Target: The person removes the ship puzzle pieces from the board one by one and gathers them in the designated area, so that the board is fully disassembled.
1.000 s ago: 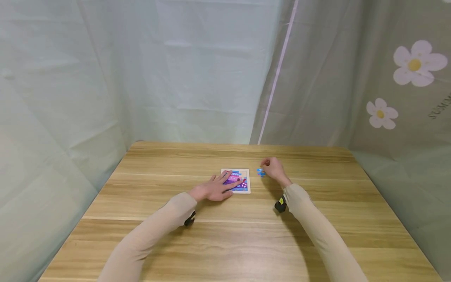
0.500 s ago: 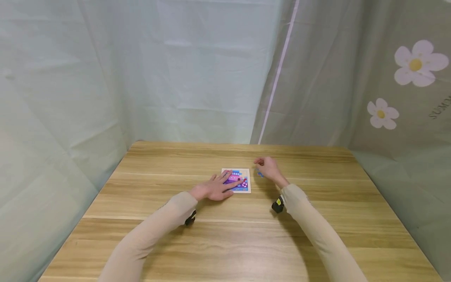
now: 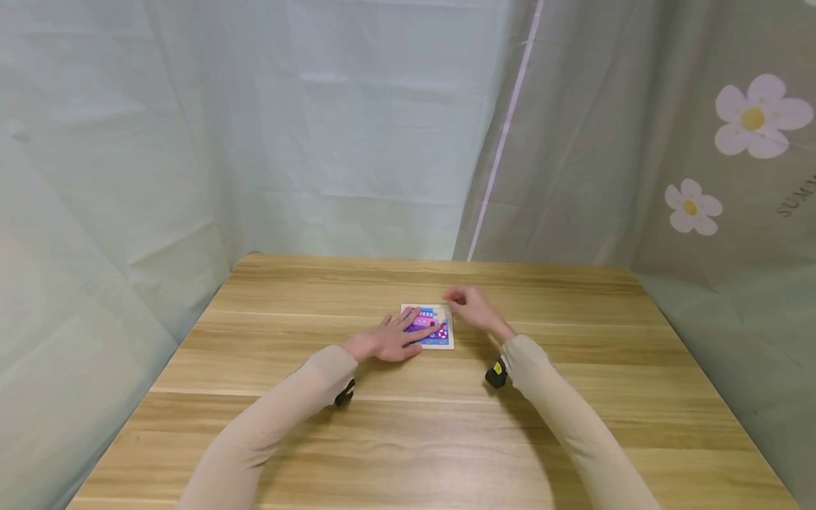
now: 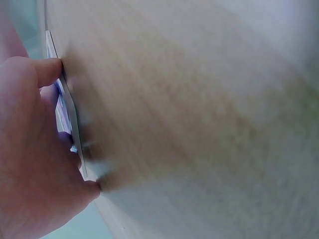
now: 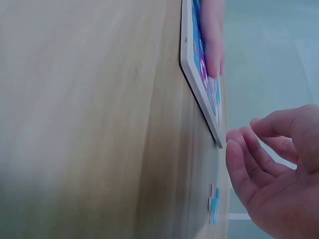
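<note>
A square picture puzzle (image 3: 452, 338) with a pale frame lies flat on the table, showing pink, purple and blue shapes. My left hand (image 3: 387, 344) rests on its left part with fingers spread. In the left wrist view, that hand (image 4: 25, 144) hides much of the board. My right hand (image 3: 473, 309) is at the puzzle's upper right corner, fingers bent and thumb near the fingertips. The right wrist view has this hand (image 5: 284, 174) just off the board's corner; whether something thin is between its fingertips I cannot tell. Small blue pieces (image 5: 214, 205) lie on the table below it.
The wooden table (image 3: 408, 439) stretches toward me and to both sides. Pale curtains (image 3: 357, 142) hang behind and beside it, with printed flowers on the right one. A dark wrist camera (image 3: 496, 373) sits under my right sleeve.
My right hand has moved left from the loose blue pieces to the puzzle's upper right corner, and those pieces are now hidden in the head view. The left hand has stayed in place.
</note>
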